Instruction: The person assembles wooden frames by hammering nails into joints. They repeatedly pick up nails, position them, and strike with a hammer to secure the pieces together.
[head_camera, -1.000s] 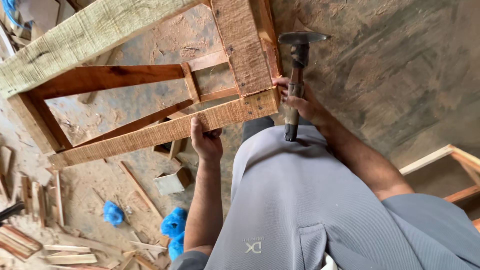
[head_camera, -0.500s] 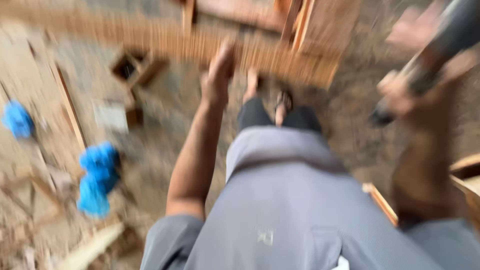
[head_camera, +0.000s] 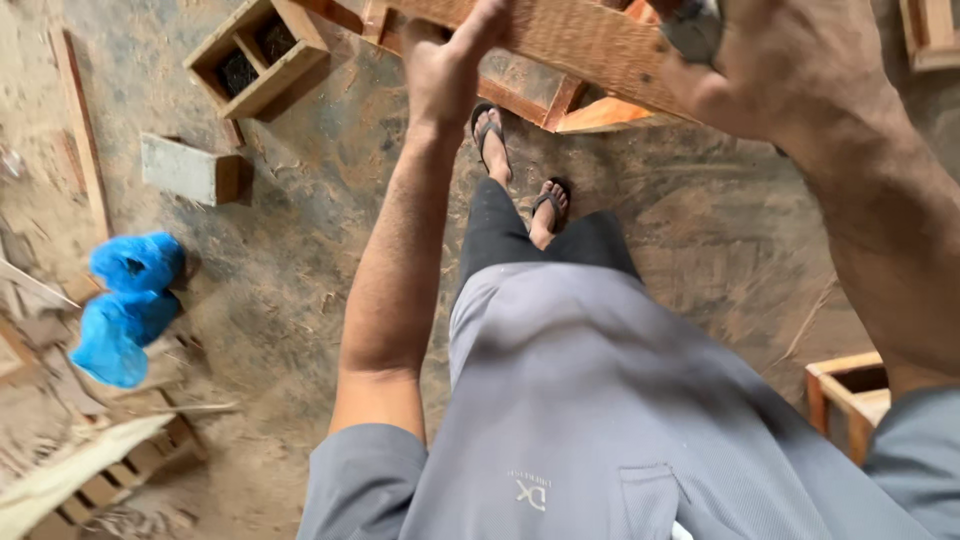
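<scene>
My left hand (head_camera: 448, 62) reaches forward and grips the edge of a rough wooden frame (head_camera: 590, 38) at the top of the view. Close to the camera at the upper right, my right hand (head_camera: 775, 75) is closed around a hammer (head_camera: 693, 27); only a grey piece of it shows above my fingers. The frame's slanted lower rails (head_camera: 600, 112) run down behind my feet in sandals (head_camera: 548, 203), which stand on the dusty floor.
A small wooden box with compartments (head_camera: 256, 55) and a wood block (head_camera: 190, 170) lie at the upper left. Blue plastic bags (head_camera: 125, 300) and wood scraps (head_camera: 85, 470) sit at the left. Another wooden box (head_camera: 850, 392) stands at the right.
The view has swung down toward my legs and the floor. My right hand with the hammer has risen close to the camera. My left hand stays on the frame.
</scene>
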